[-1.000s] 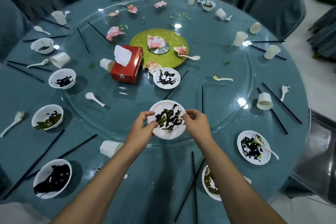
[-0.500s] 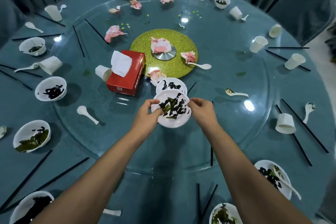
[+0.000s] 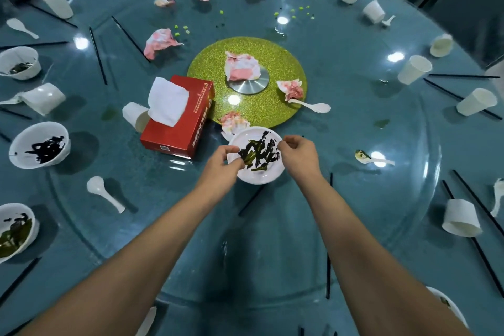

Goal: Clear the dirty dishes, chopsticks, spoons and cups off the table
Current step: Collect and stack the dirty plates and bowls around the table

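Bowls [image 3: 39, 144] streaked with dark sauce are sitting along the left edge of the table [image 3: 62, 267], with a crushed cup [image 3: 43, 98] lying between two of them and a spoon [image 3: 105, 196] lying just right of them on the glass. Further right, a red tissue box [image 3: 197, 98] is standing with a white tissue sticking up from it, and a second cup [image 3: 133, 116] is lying on its side against the box's left side. Right of the box, a green disc [image 3: 207, 68] is marking the centre, with crumpled pink napkins [image 3: 241, 69] lying on it. Just near of the disc, the plate [image 3: 259, 176], dirty with dark and green leftovers, is being held over the glass; whether it is resting on anything underneath I cannot tell. The left hand [image 3: 221, 165] is pinching the plate's left rim between thumb and fingers, and the right hand [image 3: 298, 155] is gripping the right rim with curled fingers. Right of the hands, a dirty spoon [image 3: 373, 158] is lying on the glass, chopsticks [image 3: 474, 197] are lying further right, and a tipped cup [image 3: 461, 221] is lying beside them, with more cups [image 3: 414, 69] sitting toward the far right.
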`<state>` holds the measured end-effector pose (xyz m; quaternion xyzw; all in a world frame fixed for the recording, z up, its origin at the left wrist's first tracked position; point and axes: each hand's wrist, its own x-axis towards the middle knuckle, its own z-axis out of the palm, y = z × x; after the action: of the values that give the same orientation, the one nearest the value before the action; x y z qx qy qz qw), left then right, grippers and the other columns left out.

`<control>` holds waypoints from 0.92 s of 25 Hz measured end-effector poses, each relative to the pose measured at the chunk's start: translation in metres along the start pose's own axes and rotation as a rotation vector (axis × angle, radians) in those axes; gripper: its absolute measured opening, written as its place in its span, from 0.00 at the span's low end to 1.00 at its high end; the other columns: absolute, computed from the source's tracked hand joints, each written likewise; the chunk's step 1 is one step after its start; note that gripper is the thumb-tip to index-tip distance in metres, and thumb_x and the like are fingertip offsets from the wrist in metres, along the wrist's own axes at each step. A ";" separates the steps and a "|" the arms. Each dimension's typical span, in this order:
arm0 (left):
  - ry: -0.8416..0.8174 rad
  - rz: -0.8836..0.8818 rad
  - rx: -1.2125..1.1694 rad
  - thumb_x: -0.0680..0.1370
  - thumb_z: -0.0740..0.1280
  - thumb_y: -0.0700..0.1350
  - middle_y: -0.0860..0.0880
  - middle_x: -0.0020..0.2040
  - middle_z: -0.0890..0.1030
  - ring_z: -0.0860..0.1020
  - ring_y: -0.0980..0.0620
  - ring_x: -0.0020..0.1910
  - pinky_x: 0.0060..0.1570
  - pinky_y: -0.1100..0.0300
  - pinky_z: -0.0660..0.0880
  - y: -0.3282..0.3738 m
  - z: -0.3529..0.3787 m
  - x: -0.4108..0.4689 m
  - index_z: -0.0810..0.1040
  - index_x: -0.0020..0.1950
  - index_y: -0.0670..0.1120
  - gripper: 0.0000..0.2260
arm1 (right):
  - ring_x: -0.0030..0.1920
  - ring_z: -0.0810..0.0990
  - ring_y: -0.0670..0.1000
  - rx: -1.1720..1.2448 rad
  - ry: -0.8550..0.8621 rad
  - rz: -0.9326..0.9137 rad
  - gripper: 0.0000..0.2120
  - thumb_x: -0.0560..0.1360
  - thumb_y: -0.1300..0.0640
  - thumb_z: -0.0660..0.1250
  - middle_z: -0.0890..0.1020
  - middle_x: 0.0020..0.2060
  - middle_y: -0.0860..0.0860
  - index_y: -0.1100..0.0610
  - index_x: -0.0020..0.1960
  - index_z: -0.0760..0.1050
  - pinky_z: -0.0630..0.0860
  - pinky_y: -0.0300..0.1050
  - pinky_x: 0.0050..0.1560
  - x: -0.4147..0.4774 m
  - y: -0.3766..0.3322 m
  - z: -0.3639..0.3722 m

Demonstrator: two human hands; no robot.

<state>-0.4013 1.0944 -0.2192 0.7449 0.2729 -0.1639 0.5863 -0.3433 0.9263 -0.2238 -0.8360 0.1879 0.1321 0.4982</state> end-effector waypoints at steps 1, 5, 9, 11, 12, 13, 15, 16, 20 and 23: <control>0.004 0.001 0.003 0.76 0.68 0.44 0.49 0.54 0.81 0.80 0.47 0.56 0.61 0.41 0.78 0.000 0.002 0.006 0.77 0.57 0.58 0.12 | 0.57 0.81 0.51 -0.008 0.001 -0.007 0.18 0.78 0.54 0.67 0.83 0.58 0.52 0.59 0.66 0.78 0.76 0.46 0.61 0.006 -0.001 0.002; -0.004 -0.014 0.002 0.77 0.67 0.42 0.52 0.52 0.79 0.79 0.49 0.51 0.60 0.40 0.78 -0.004 0.008 0.020 0.75 0.63 0.55 0.15 | 0.52 0.80 0.49 -0.039 0.004 -0.015 0.14 0.79 0.55 0.66 0.82 0.49 0.49 0.58 0.62 0.80 0.73 0.42 0.53 0.021 0.002 0.007; 0.011 -0.019 -0.026 0.74 0.68 0.46 0.52 0.57 0.78 0.80 0.50 0.54 0.61 0.40 0.78 -0.007 0.012 0.022 0.74 0.63 0.56 0.18 | 0.57 0.81 0.50 -0.060 0.000 -0.014 0.17 0.79 0.55 0.66 0.83 0.58 0.51 0.58 0.66 0.78 0.75 0.43 0.57 0.031 0.010 0.008; 0.046 -0.027 -0.054 0.68 0.67 0.50 0.56 0.59 0.77 0.79 0.52 0.57 0.62 0.41 0.77 -0.008 0.015 0.023 0.73 0.65 0.56 0.24 | 0.64 0.79 0.52 -0.079 -0.002 -0.031 0.21 0.79 0.54 0.66 0.81 0.64 0.53 0.58 0.70 0.75 0.73 0.46 0.64 0.034 0.012 0.008; 0.055 -0.029 -0.071 0.67 0.66 0.50 0.58 0.58 0.77 0.78 0.53 0.58 0.63 0.41 0.77 -0.009 0.016 0.024 0.73 0.66 0.56 0.27 | 0.66 0.78 0.52 -0.093 -0.011 -0.040 0.22 0.79 0.54 0.65 0.80 0.66 0.53 0.57 0.72 0.74 0.72 0.46 0.66 0.035 0.012 0.008; 0.055 -0.028 -0.087 0.66 0.66 0.50 0.59 0.58 0.77 0.78 0.53 0.59 0.64 0.42 0.76 -0.008 0.018 0.025 0.72 0.68 0.56 0.29 | 0.66 0.77 0.52 -0.106 -0.026 -0.046 0.22 0.79 0.54 0.65 0.79 0.67 0.53 0.57 0.73 0.73 0.71 0.46 0.66 0.036 0.012 0.008; 0.045 -0.026 -0.121 0.65 0.66 0.49 0.55 0.61 0.79 0.79 0.51 0.61 0.65 0.43 0.75 -0.006 0.022 0.025 0.71 0.69 0.55 0.31 | 0.61 0.79 0.51 -0.112 -0.056 -0.052 0.21 0.80 0.55 0.65 0.80 0.65 0.52 0.57 0.72 0.74 0.72 0.44 0.60 0.037 0.011 0.009; 0.042 -0.024 -0.132 0.64 0.66 0.49 0.53 0.62 0.79 0.79 0.50 0.62 0.66 0.43 0.75 -0.005 0.023 0.025 0.71 0.69 0.55 0.31 | 0.57 0.80 0.50 -0.101 -0.059 -0.052 0.19 0.80 0.56 0.64 0.82 0.62 0.52 0.56 0.69 0.76 0.73 0.43 0.57 0.036 0.011 0.009; 0.039 -0.002 -0.141 0.64 0.67 0.48 0.49 0.66 0.77 0.78 0.49 0.64 0.66 0.42 0.75 -0.003 0.021 0.017 0.71 0.69 0.53 0.31 | 0.53 0.81 0.49 -0.021 -0.035 -0.034 0.15 0.79 0.55 0.65 0.83 0.52 0.48 0.55 0.64 0.80 0.76 0.44 0.56 0.027 0.016 0.005; 0.036 0.010 -0.132 0.64 0.67 0.48 0.49 0.65 0.78 0.79 0.49 0.63 0.66 0.42 0.75 -0.006 0.017 -0.001 0.72 0.70 0.52 0.32 | 0.53 0.83 0.48 0.041 -0.015 -0.028 0.14 0.78 0.56 0.66 0.84 0.50 0.47 0.54 0.62 0.81 0.78 0.45 0.58 0.008 0.021 0.003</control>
<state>-0.4047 1.0793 -0.2280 0.7089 0.2896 -0.1293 0.6300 -0.3458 0.9179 -0.2450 -0.8272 0.1753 0.1274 0.5185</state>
